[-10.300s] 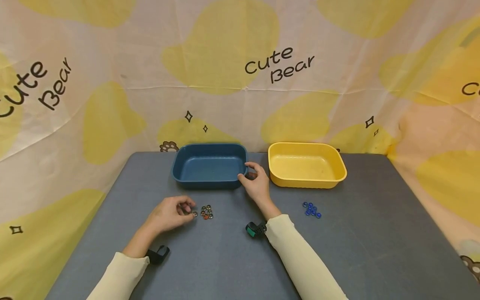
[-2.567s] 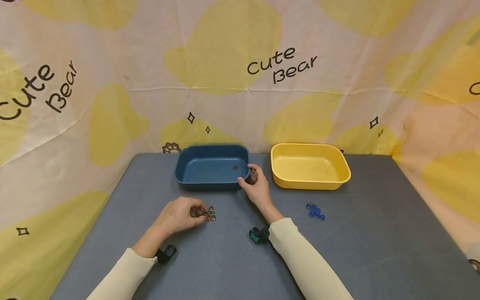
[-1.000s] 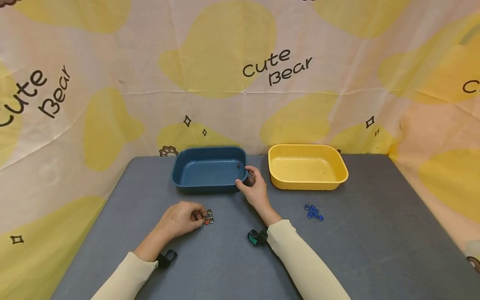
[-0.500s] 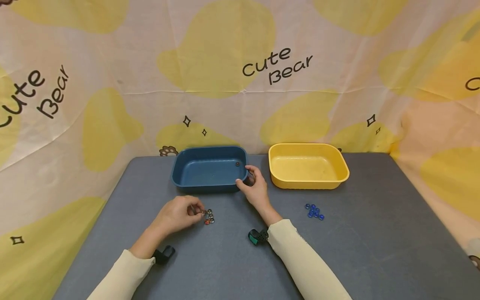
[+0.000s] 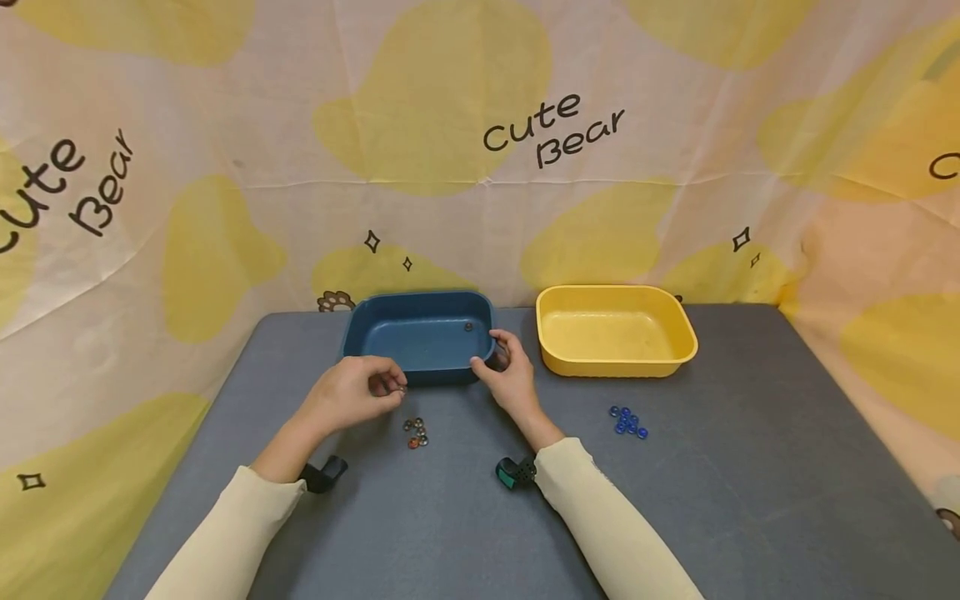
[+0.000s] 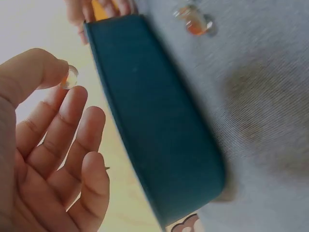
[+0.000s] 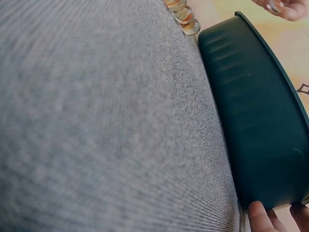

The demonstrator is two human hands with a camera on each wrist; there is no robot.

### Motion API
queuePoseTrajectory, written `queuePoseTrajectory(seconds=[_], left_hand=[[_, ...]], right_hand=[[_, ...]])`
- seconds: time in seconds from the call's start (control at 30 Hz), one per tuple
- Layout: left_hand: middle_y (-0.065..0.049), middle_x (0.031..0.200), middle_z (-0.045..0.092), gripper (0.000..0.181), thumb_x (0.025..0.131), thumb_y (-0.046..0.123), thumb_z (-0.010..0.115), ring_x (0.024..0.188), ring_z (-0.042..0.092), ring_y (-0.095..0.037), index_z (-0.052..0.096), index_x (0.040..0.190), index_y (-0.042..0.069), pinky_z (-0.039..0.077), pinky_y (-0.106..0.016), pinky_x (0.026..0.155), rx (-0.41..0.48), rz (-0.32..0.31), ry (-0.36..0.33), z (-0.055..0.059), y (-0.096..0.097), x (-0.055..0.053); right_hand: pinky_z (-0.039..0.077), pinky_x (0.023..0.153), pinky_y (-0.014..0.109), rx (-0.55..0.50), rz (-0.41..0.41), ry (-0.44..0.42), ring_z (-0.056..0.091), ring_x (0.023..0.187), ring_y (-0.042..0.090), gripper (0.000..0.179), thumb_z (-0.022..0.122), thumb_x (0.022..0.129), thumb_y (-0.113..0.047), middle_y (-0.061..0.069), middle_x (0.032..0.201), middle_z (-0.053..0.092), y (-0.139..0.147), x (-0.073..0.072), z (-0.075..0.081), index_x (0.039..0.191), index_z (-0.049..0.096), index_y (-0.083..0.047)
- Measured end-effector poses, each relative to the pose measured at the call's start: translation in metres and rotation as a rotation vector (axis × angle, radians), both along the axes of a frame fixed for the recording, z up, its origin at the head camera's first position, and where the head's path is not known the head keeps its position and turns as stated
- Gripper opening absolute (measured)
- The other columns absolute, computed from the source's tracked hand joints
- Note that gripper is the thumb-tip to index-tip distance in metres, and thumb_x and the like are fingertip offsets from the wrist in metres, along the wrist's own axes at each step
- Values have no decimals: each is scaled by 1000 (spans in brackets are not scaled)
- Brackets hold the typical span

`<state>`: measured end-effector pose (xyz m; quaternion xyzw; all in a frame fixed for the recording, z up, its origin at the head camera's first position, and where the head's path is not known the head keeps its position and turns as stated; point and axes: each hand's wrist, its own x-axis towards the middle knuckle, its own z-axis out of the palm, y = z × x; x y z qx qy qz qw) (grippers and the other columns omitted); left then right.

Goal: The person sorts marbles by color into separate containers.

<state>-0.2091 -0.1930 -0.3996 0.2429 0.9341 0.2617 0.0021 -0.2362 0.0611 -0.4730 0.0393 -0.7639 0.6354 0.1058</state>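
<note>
My left hand point(image 5: 352, 390) is raised close to the front left of the blue bin point(image 5: 431, 375), pinching a clear glass marble point(image 6: 71, 77) between thumb and index finger. In the left wrist view the marble shows an orange tint, and the other fingers are loosely bent. At the bin's right front corner my right hand point(image 5: 512, 382) grips it, thumb on the front wall and fingers at the right side. One dark-looking marble point(image 5: 468, 327) lies inside the bin. On the table in front sits a small group of clear swirled marbles, including an orange one point(image 5: 413, 443).
A yellow bin point(image 5: 615, 368) stands to the right of the blue one. Several blue marbles point(image 5: 632, 421) lie in a cluster before it on the grey table point(image 5: 720, 467). A patterned cloth point(image 5: 442, 100) hangs behind the table.
My left hand has lifted a marble from the group and moved up to the blue bin's front. A marble has appeared inside that bin since the oldest frame. My right hand stays put.
</note>
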Motion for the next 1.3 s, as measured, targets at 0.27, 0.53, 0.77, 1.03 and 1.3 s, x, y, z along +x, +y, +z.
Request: queuePoseTrajectory(seconds=[0.27,0.53,0.77,1.03,1.3], left_hand=[[10,79,65,8,83,21,71,72,59,-8,68,89,25,48,-29,64,27,12,-1,19,-1,-14],[7,82,66,7,84,24,69,74,59,-11,68,91,24,48,-31,66,22,34,-6,26,4,-36],[5,86,65,10,85,26,66,77,58,-13,70,94,23,47,-32,68,17,71,-57,18,9,-58],[2,88,67,9,84,25,67,80,60,-16,70,93,22,49,-34,72,30,105,-89,2,15,-79],[0,93,68,16,85,24,65,85,61,-18,71,98,18,49,-39,79,-31,146,-140,-10,19,-94]], right_hand=[[39,106,52,-25,16,23,49,128,42,53,70,84,-4,29,138,48,-2,9,16,131,47,7],[38,106,53,-14,17,14,48,128,45,52,69,84,-1,30,138,48,-2,20,37,130,47,10],[39,106,53,-19,18,-6,49,127,45,52,69,84,-2,29,138,48,-1,18,34,130,47,9],[39,105,54,-20,23,-12,49,126,47,51,69,84,-2,31,138,48,-1,18,33,130,47,7],[39,105,54,-26,31,-3,49,126,47,51,68,85,-2,31,137,48,0,20,35,130,47,7]])
